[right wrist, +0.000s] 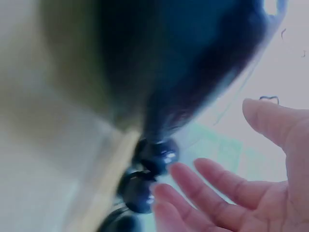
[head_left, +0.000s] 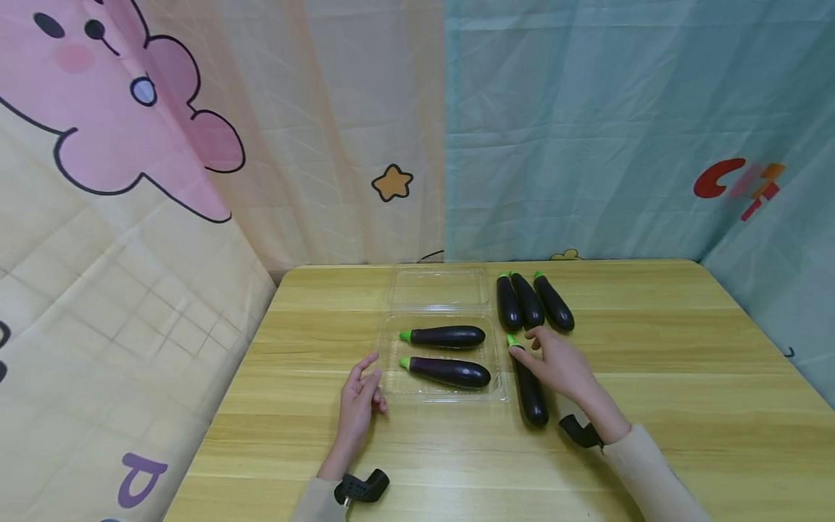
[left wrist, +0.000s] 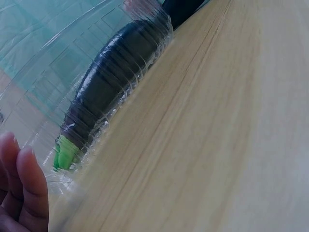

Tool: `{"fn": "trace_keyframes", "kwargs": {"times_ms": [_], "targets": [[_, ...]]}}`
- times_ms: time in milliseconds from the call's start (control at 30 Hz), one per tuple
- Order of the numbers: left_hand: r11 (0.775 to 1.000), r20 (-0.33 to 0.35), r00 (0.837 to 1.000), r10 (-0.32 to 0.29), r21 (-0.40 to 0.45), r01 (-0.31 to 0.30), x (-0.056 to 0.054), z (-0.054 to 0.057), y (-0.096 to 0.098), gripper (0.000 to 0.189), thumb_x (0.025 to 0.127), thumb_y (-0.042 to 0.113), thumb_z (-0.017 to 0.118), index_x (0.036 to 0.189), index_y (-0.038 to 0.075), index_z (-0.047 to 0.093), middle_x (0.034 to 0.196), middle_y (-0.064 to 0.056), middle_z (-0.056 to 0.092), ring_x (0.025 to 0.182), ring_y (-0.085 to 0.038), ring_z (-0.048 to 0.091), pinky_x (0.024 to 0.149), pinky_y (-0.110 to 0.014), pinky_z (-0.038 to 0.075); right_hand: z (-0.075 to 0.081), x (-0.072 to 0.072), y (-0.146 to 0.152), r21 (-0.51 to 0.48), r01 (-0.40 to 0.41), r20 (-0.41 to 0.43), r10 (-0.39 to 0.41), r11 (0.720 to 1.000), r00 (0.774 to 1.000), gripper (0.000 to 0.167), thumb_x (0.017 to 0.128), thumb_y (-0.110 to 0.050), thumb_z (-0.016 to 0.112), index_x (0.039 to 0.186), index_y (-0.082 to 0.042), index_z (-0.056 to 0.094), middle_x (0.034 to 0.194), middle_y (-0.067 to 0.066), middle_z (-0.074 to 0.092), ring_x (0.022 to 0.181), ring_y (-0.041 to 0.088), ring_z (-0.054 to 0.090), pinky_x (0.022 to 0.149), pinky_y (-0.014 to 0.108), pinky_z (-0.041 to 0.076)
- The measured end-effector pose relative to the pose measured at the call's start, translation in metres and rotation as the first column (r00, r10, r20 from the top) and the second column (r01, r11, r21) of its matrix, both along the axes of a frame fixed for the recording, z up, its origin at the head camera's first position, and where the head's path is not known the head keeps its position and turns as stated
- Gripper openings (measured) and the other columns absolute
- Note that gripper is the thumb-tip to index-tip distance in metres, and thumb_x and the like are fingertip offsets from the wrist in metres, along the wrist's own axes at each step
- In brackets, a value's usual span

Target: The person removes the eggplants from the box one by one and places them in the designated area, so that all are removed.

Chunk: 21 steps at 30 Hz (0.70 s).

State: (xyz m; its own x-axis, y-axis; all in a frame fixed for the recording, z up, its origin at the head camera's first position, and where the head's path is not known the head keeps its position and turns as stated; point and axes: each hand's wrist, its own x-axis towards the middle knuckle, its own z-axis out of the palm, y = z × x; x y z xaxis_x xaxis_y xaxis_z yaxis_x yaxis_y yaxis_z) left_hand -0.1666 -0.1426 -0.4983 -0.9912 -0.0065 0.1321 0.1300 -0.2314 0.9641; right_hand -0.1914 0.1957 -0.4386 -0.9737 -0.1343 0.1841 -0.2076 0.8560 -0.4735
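A clear plastic clamshell box (head_left: 499,395) lies open on the table, holding two eggplants, an upper one (head_left: 453,336) and a lower one (head_left: 454,373), both with green stems to the left. Beside the box's left edge is my left hand (head_left: 356,404), fingers loosely bent and holding nothing. My right hand (head_left: 562,366) hovers over the stem end of a single eggplant (head_left: 531,395) right of the box. In the right wrist view, thumb and fingers (right wrist: 212,193) are spread, with a gap to that eggplant's dark body (right wrist: 193,53).
Three more eggplants (head_left: 527,301) lie side by side behind the right hand. The box's lid (head_left: 438,286) is folded back toward the far edge of the wooden table (head_left: 652,348). Printed curtains (head_left: 561,130) hang behind the table.
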Motion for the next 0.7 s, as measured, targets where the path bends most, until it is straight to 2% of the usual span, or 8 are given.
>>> {"fn": "trace_keyframes", "kwargs": {"times_ms": [67,133,233,333,433,500,633,700], "targets": [[1.000,-0.001,1.000,0.003,-0.002,-0.003,0.000,0.000,0.000,0.046,0.100,0.015,0.051,0.136,-0.010,0.036,0.056,0.004,0.045,0.046,-0.007,0.048,0.044,-0.019,0.045,0.006,-0.004,-0.007,0.027,-0.023,-0.067,0.025,0.999,0.997,0.045,0.089,-0.040,0.065,0.109,0.000,0.062,0.096,0.013,0.063,0.080,0.027,0.060,0.063,0.044,0.050],[1.000,0.009,1.000,0.005,-0.004,-0.005,0.000,0.000,0.000,0.046,0.100,0.016,0.051,0.136,-0.009,0.037,0.056,0.004,0.045,0.046,-0.007,0.048,0.044,-0.019,0.045,0.014,-0.008,-0.015,0.045,-0.058,-0.098,0.063,0.997,0.993,0.041,0.088,-0.038,0.067,0.107,-0.002,0.064,0.097,0.012,0.063,0.083,0.026,0.059,0.065,0.043,0.051],[1.000,0.028,1.000,0.007,-0.003,-0.007,0.000,0.000,0.000,0.046,0.100,0.017,0.051,0.137,-0.007,0.037,0.056,0.003,0.045,0.046,-0.008,0.048,0.044,-0.020,0.045,0.025,-0.015,-0.028,0.067,-0.134,-0.108,0.141,0.989,0.984,0.037,0.088,-0.036,0.068,0.104,-0.003,0.065,0.094,0.009,0.062,0.083,0.024,0.058,0.068,0.042,0.051],[1.000,0.046,0.999,0.006,-0.002,-0.006,0.001,0.001,0.000,0.046,0.100,0.018,0.051,0.137,-0.006,0.037,0.057,0.003,0.045,0.046,-0.008,0.048,0.044,-0.020,0.045,0.035,-0.023,-0.042,0.106,-0.221,-0.086,0.230,0.970,0.969,0.035,0.088,-0.036,0.067,0.102,-0.005,0.066,0.087,0.004,0.062,0.074,0.018,0.058,0.064,0.037,0.050],[1.000,0.062,0.998,0.012,0.002,-0.012,0.001,0.000,0.000,0.046,0.100,0.018,0.051,0.137,-0.004,0.038,0.057,0.003,0.045,0.046,-0.008,0.048,0.044,-0.020,0.046,0.042,-0.030,-0.054,0.171,-0.314,-0.027,0.324,0.934,0.946,0.034,0.089,-0.039,0.065,0.099,-0.007,0.065,0.077,-0.003,0.061,0.061,0.011,0.054,0.056,0.032,0.046],[1.000,0.074,0.997,0.017,0.002,-0.017,0.000,0.000,0.000,0.045,0.099,0.017,0.052,0.137,-0.003,0.039,0.057,0.003,0.045,0.046,-0.008,0.048,0.044,-0.020,0.046,0.045,-0.034,-0.062,0.223,-0.378,0.027,0.382,0.899,0.924,0.035,0.090,-0.042,0.064,0.100,-0.008,0.065,0.073,-0.007,0.058,0.057,0.007,0.051,0.056,0.031,0.044],[1.000,0.086,0.996,0.023,-0.002,-0.023,0.000,-0.001,0.000,0.045,0.099,0.017,0.053,0.137,-0.003,0.039,0.058,0.003,0.044,0.045,-0.008,0.047,0.045,-0.020,0.046,0.049,-0.040,-0.075,0.278,-0.489,0.176,0.456,0.827,0.872,0.040,0.088,-0.044,0.065,0.103,-0.008,0.067,0.073,-0.007,0.056,0.061,0.009,0.051,0.063,0.035,0.046],[1.000,0.085,0.996,0.021,-0.002,-0.021,0.000,-0.001,0.000,0.045,0.099,0.017,0.052,0.138,-0.003,0.039,0.058,0.003,0.044,0.045,-0.008,0.047,0.044,-0.020,0.046,0.050,-0.042,-0.081,0.278,-0.521,0.246,0.464,0.807,0.851,0.042,0.087,-0.044,0.065,0.106,-0.007,0.067,0.078,-0.004,0.059,0.067,0.012,0.053,0.068,0.037,0.048]]}}
